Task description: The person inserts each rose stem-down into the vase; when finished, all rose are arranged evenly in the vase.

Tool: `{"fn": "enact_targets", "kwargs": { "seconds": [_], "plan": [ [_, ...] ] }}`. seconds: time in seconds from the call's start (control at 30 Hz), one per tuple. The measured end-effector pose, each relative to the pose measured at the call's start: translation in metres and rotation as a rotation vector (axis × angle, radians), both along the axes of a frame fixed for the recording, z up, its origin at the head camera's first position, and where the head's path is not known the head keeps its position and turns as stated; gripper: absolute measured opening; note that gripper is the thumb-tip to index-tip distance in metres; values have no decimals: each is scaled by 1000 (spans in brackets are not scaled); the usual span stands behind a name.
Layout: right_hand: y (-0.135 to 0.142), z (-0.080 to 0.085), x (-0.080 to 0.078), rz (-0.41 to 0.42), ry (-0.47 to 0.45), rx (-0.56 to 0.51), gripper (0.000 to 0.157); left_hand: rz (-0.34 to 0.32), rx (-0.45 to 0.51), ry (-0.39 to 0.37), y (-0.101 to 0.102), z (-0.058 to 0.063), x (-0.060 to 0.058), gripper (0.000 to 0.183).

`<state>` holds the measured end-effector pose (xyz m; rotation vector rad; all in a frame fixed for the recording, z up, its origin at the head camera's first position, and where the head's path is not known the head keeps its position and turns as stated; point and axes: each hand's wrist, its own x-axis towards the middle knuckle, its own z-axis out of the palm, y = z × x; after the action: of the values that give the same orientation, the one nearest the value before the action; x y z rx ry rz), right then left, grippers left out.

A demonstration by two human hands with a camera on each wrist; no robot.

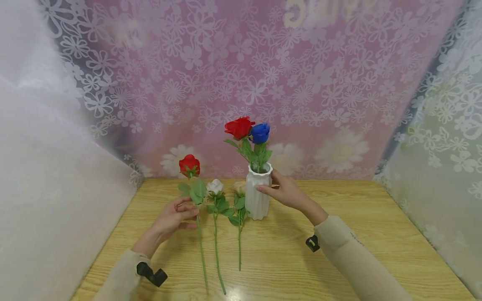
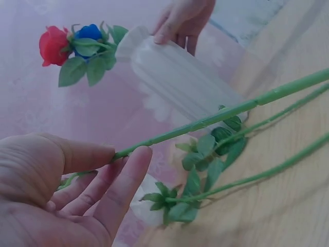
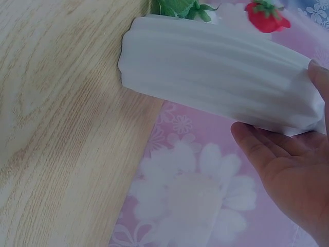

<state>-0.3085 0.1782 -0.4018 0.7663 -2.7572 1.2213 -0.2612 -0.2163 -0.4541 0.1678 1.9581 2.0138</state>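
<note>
My left hand [image 1: 176, 217] pinches the green stem [image 2: 205, 122] of a red rose [image 1: 189, 164] between thumb and fingers, just below its leaves. The bloom points up and away, and the stem's lower end runs toward the front of the table. With fingers behind and thumb in front, my right hand [image 1: 288, 191] grips a white fluted vase [image 1: 257, 196] near its rim. The vase stands upright on the table. Out of its mouth rise another red rose [image 1: 239, 127] and a blue rose [image 1: 260, 133]; their lower stems are hidden inside.
Between the left hand and the vase lie a white rose [image 1: 215, 187] and a pale peach rose [image 1: 239, 189], stems toward the front. The wooden table [image 1: 301, 259] meets a pink floral backdrop [image 1: 211, 83] behind, with pale sheets on both sides.
</note>
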Motion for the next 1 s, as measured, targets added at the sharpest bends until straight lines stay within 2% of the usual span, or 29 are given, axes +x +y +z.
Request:
{"fn": "enact_targets", "kwargs": {
  "seconds": [0.13, 0.43, 0.63, 0.83, 1.0],
  "plan": [
    [0, -1, 0, -2, -3, -1, 76, 31, 45, 21, 3, 11, -3, 81],
    [0, -1, 0, -12, 0, 16, 78, 153, 136, 56, 14, 35, -10, 53],
    [0, -1, 1, -6, -1, 9, 78, 213, 214, 109, 23, 55, -16, 30],
    [0, 0, 0, -15, -3, 24, 78, 292, 332, 123, 29, 73, -20, 26],
    [0, 0, 1, -24, -2, 31, 78, 327, 419, 152, 32, 83, -23, 25]
  ]
}}
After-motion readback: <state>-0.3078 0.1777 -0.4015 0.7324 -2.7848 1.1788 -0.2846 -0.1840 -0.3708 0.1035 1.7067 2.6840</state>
